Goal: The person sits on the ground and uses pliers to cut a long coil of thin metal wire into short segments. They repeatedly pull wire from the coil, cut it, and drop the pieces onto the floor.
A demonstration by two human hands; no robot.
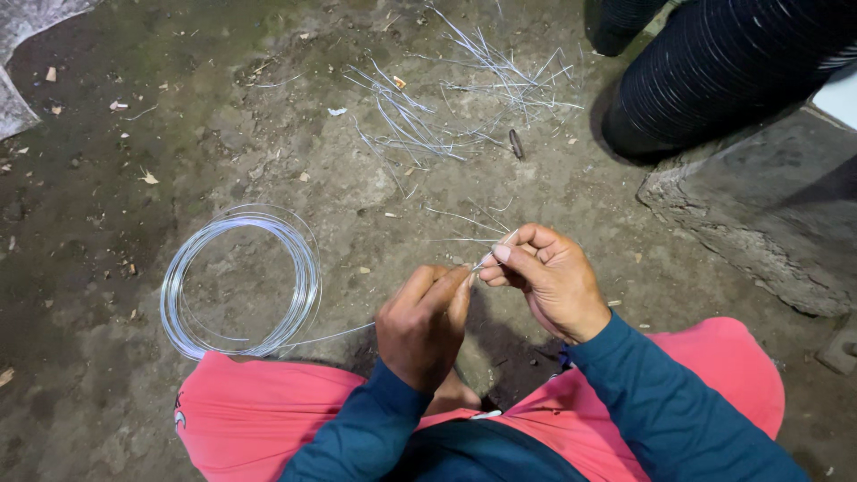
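Left hand (424, 323) and right hand (546, 278) pinch a thin wire (489, 259) between clenched fingertips. A wire coil (239, 281) lies beside; the wire's path under the fists is hidden.

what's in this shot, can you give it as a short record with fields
left hand: pinches a thin wire between thumb and fingers
right hand: grips the same wire close by
wire coil: flat on the ground, left of the hands, a strand leading toward them
cut wire pieces: scattered farther off
ground: bare dirt with small debris
stone block: at right
clothing: pink shorts, blue sleeves
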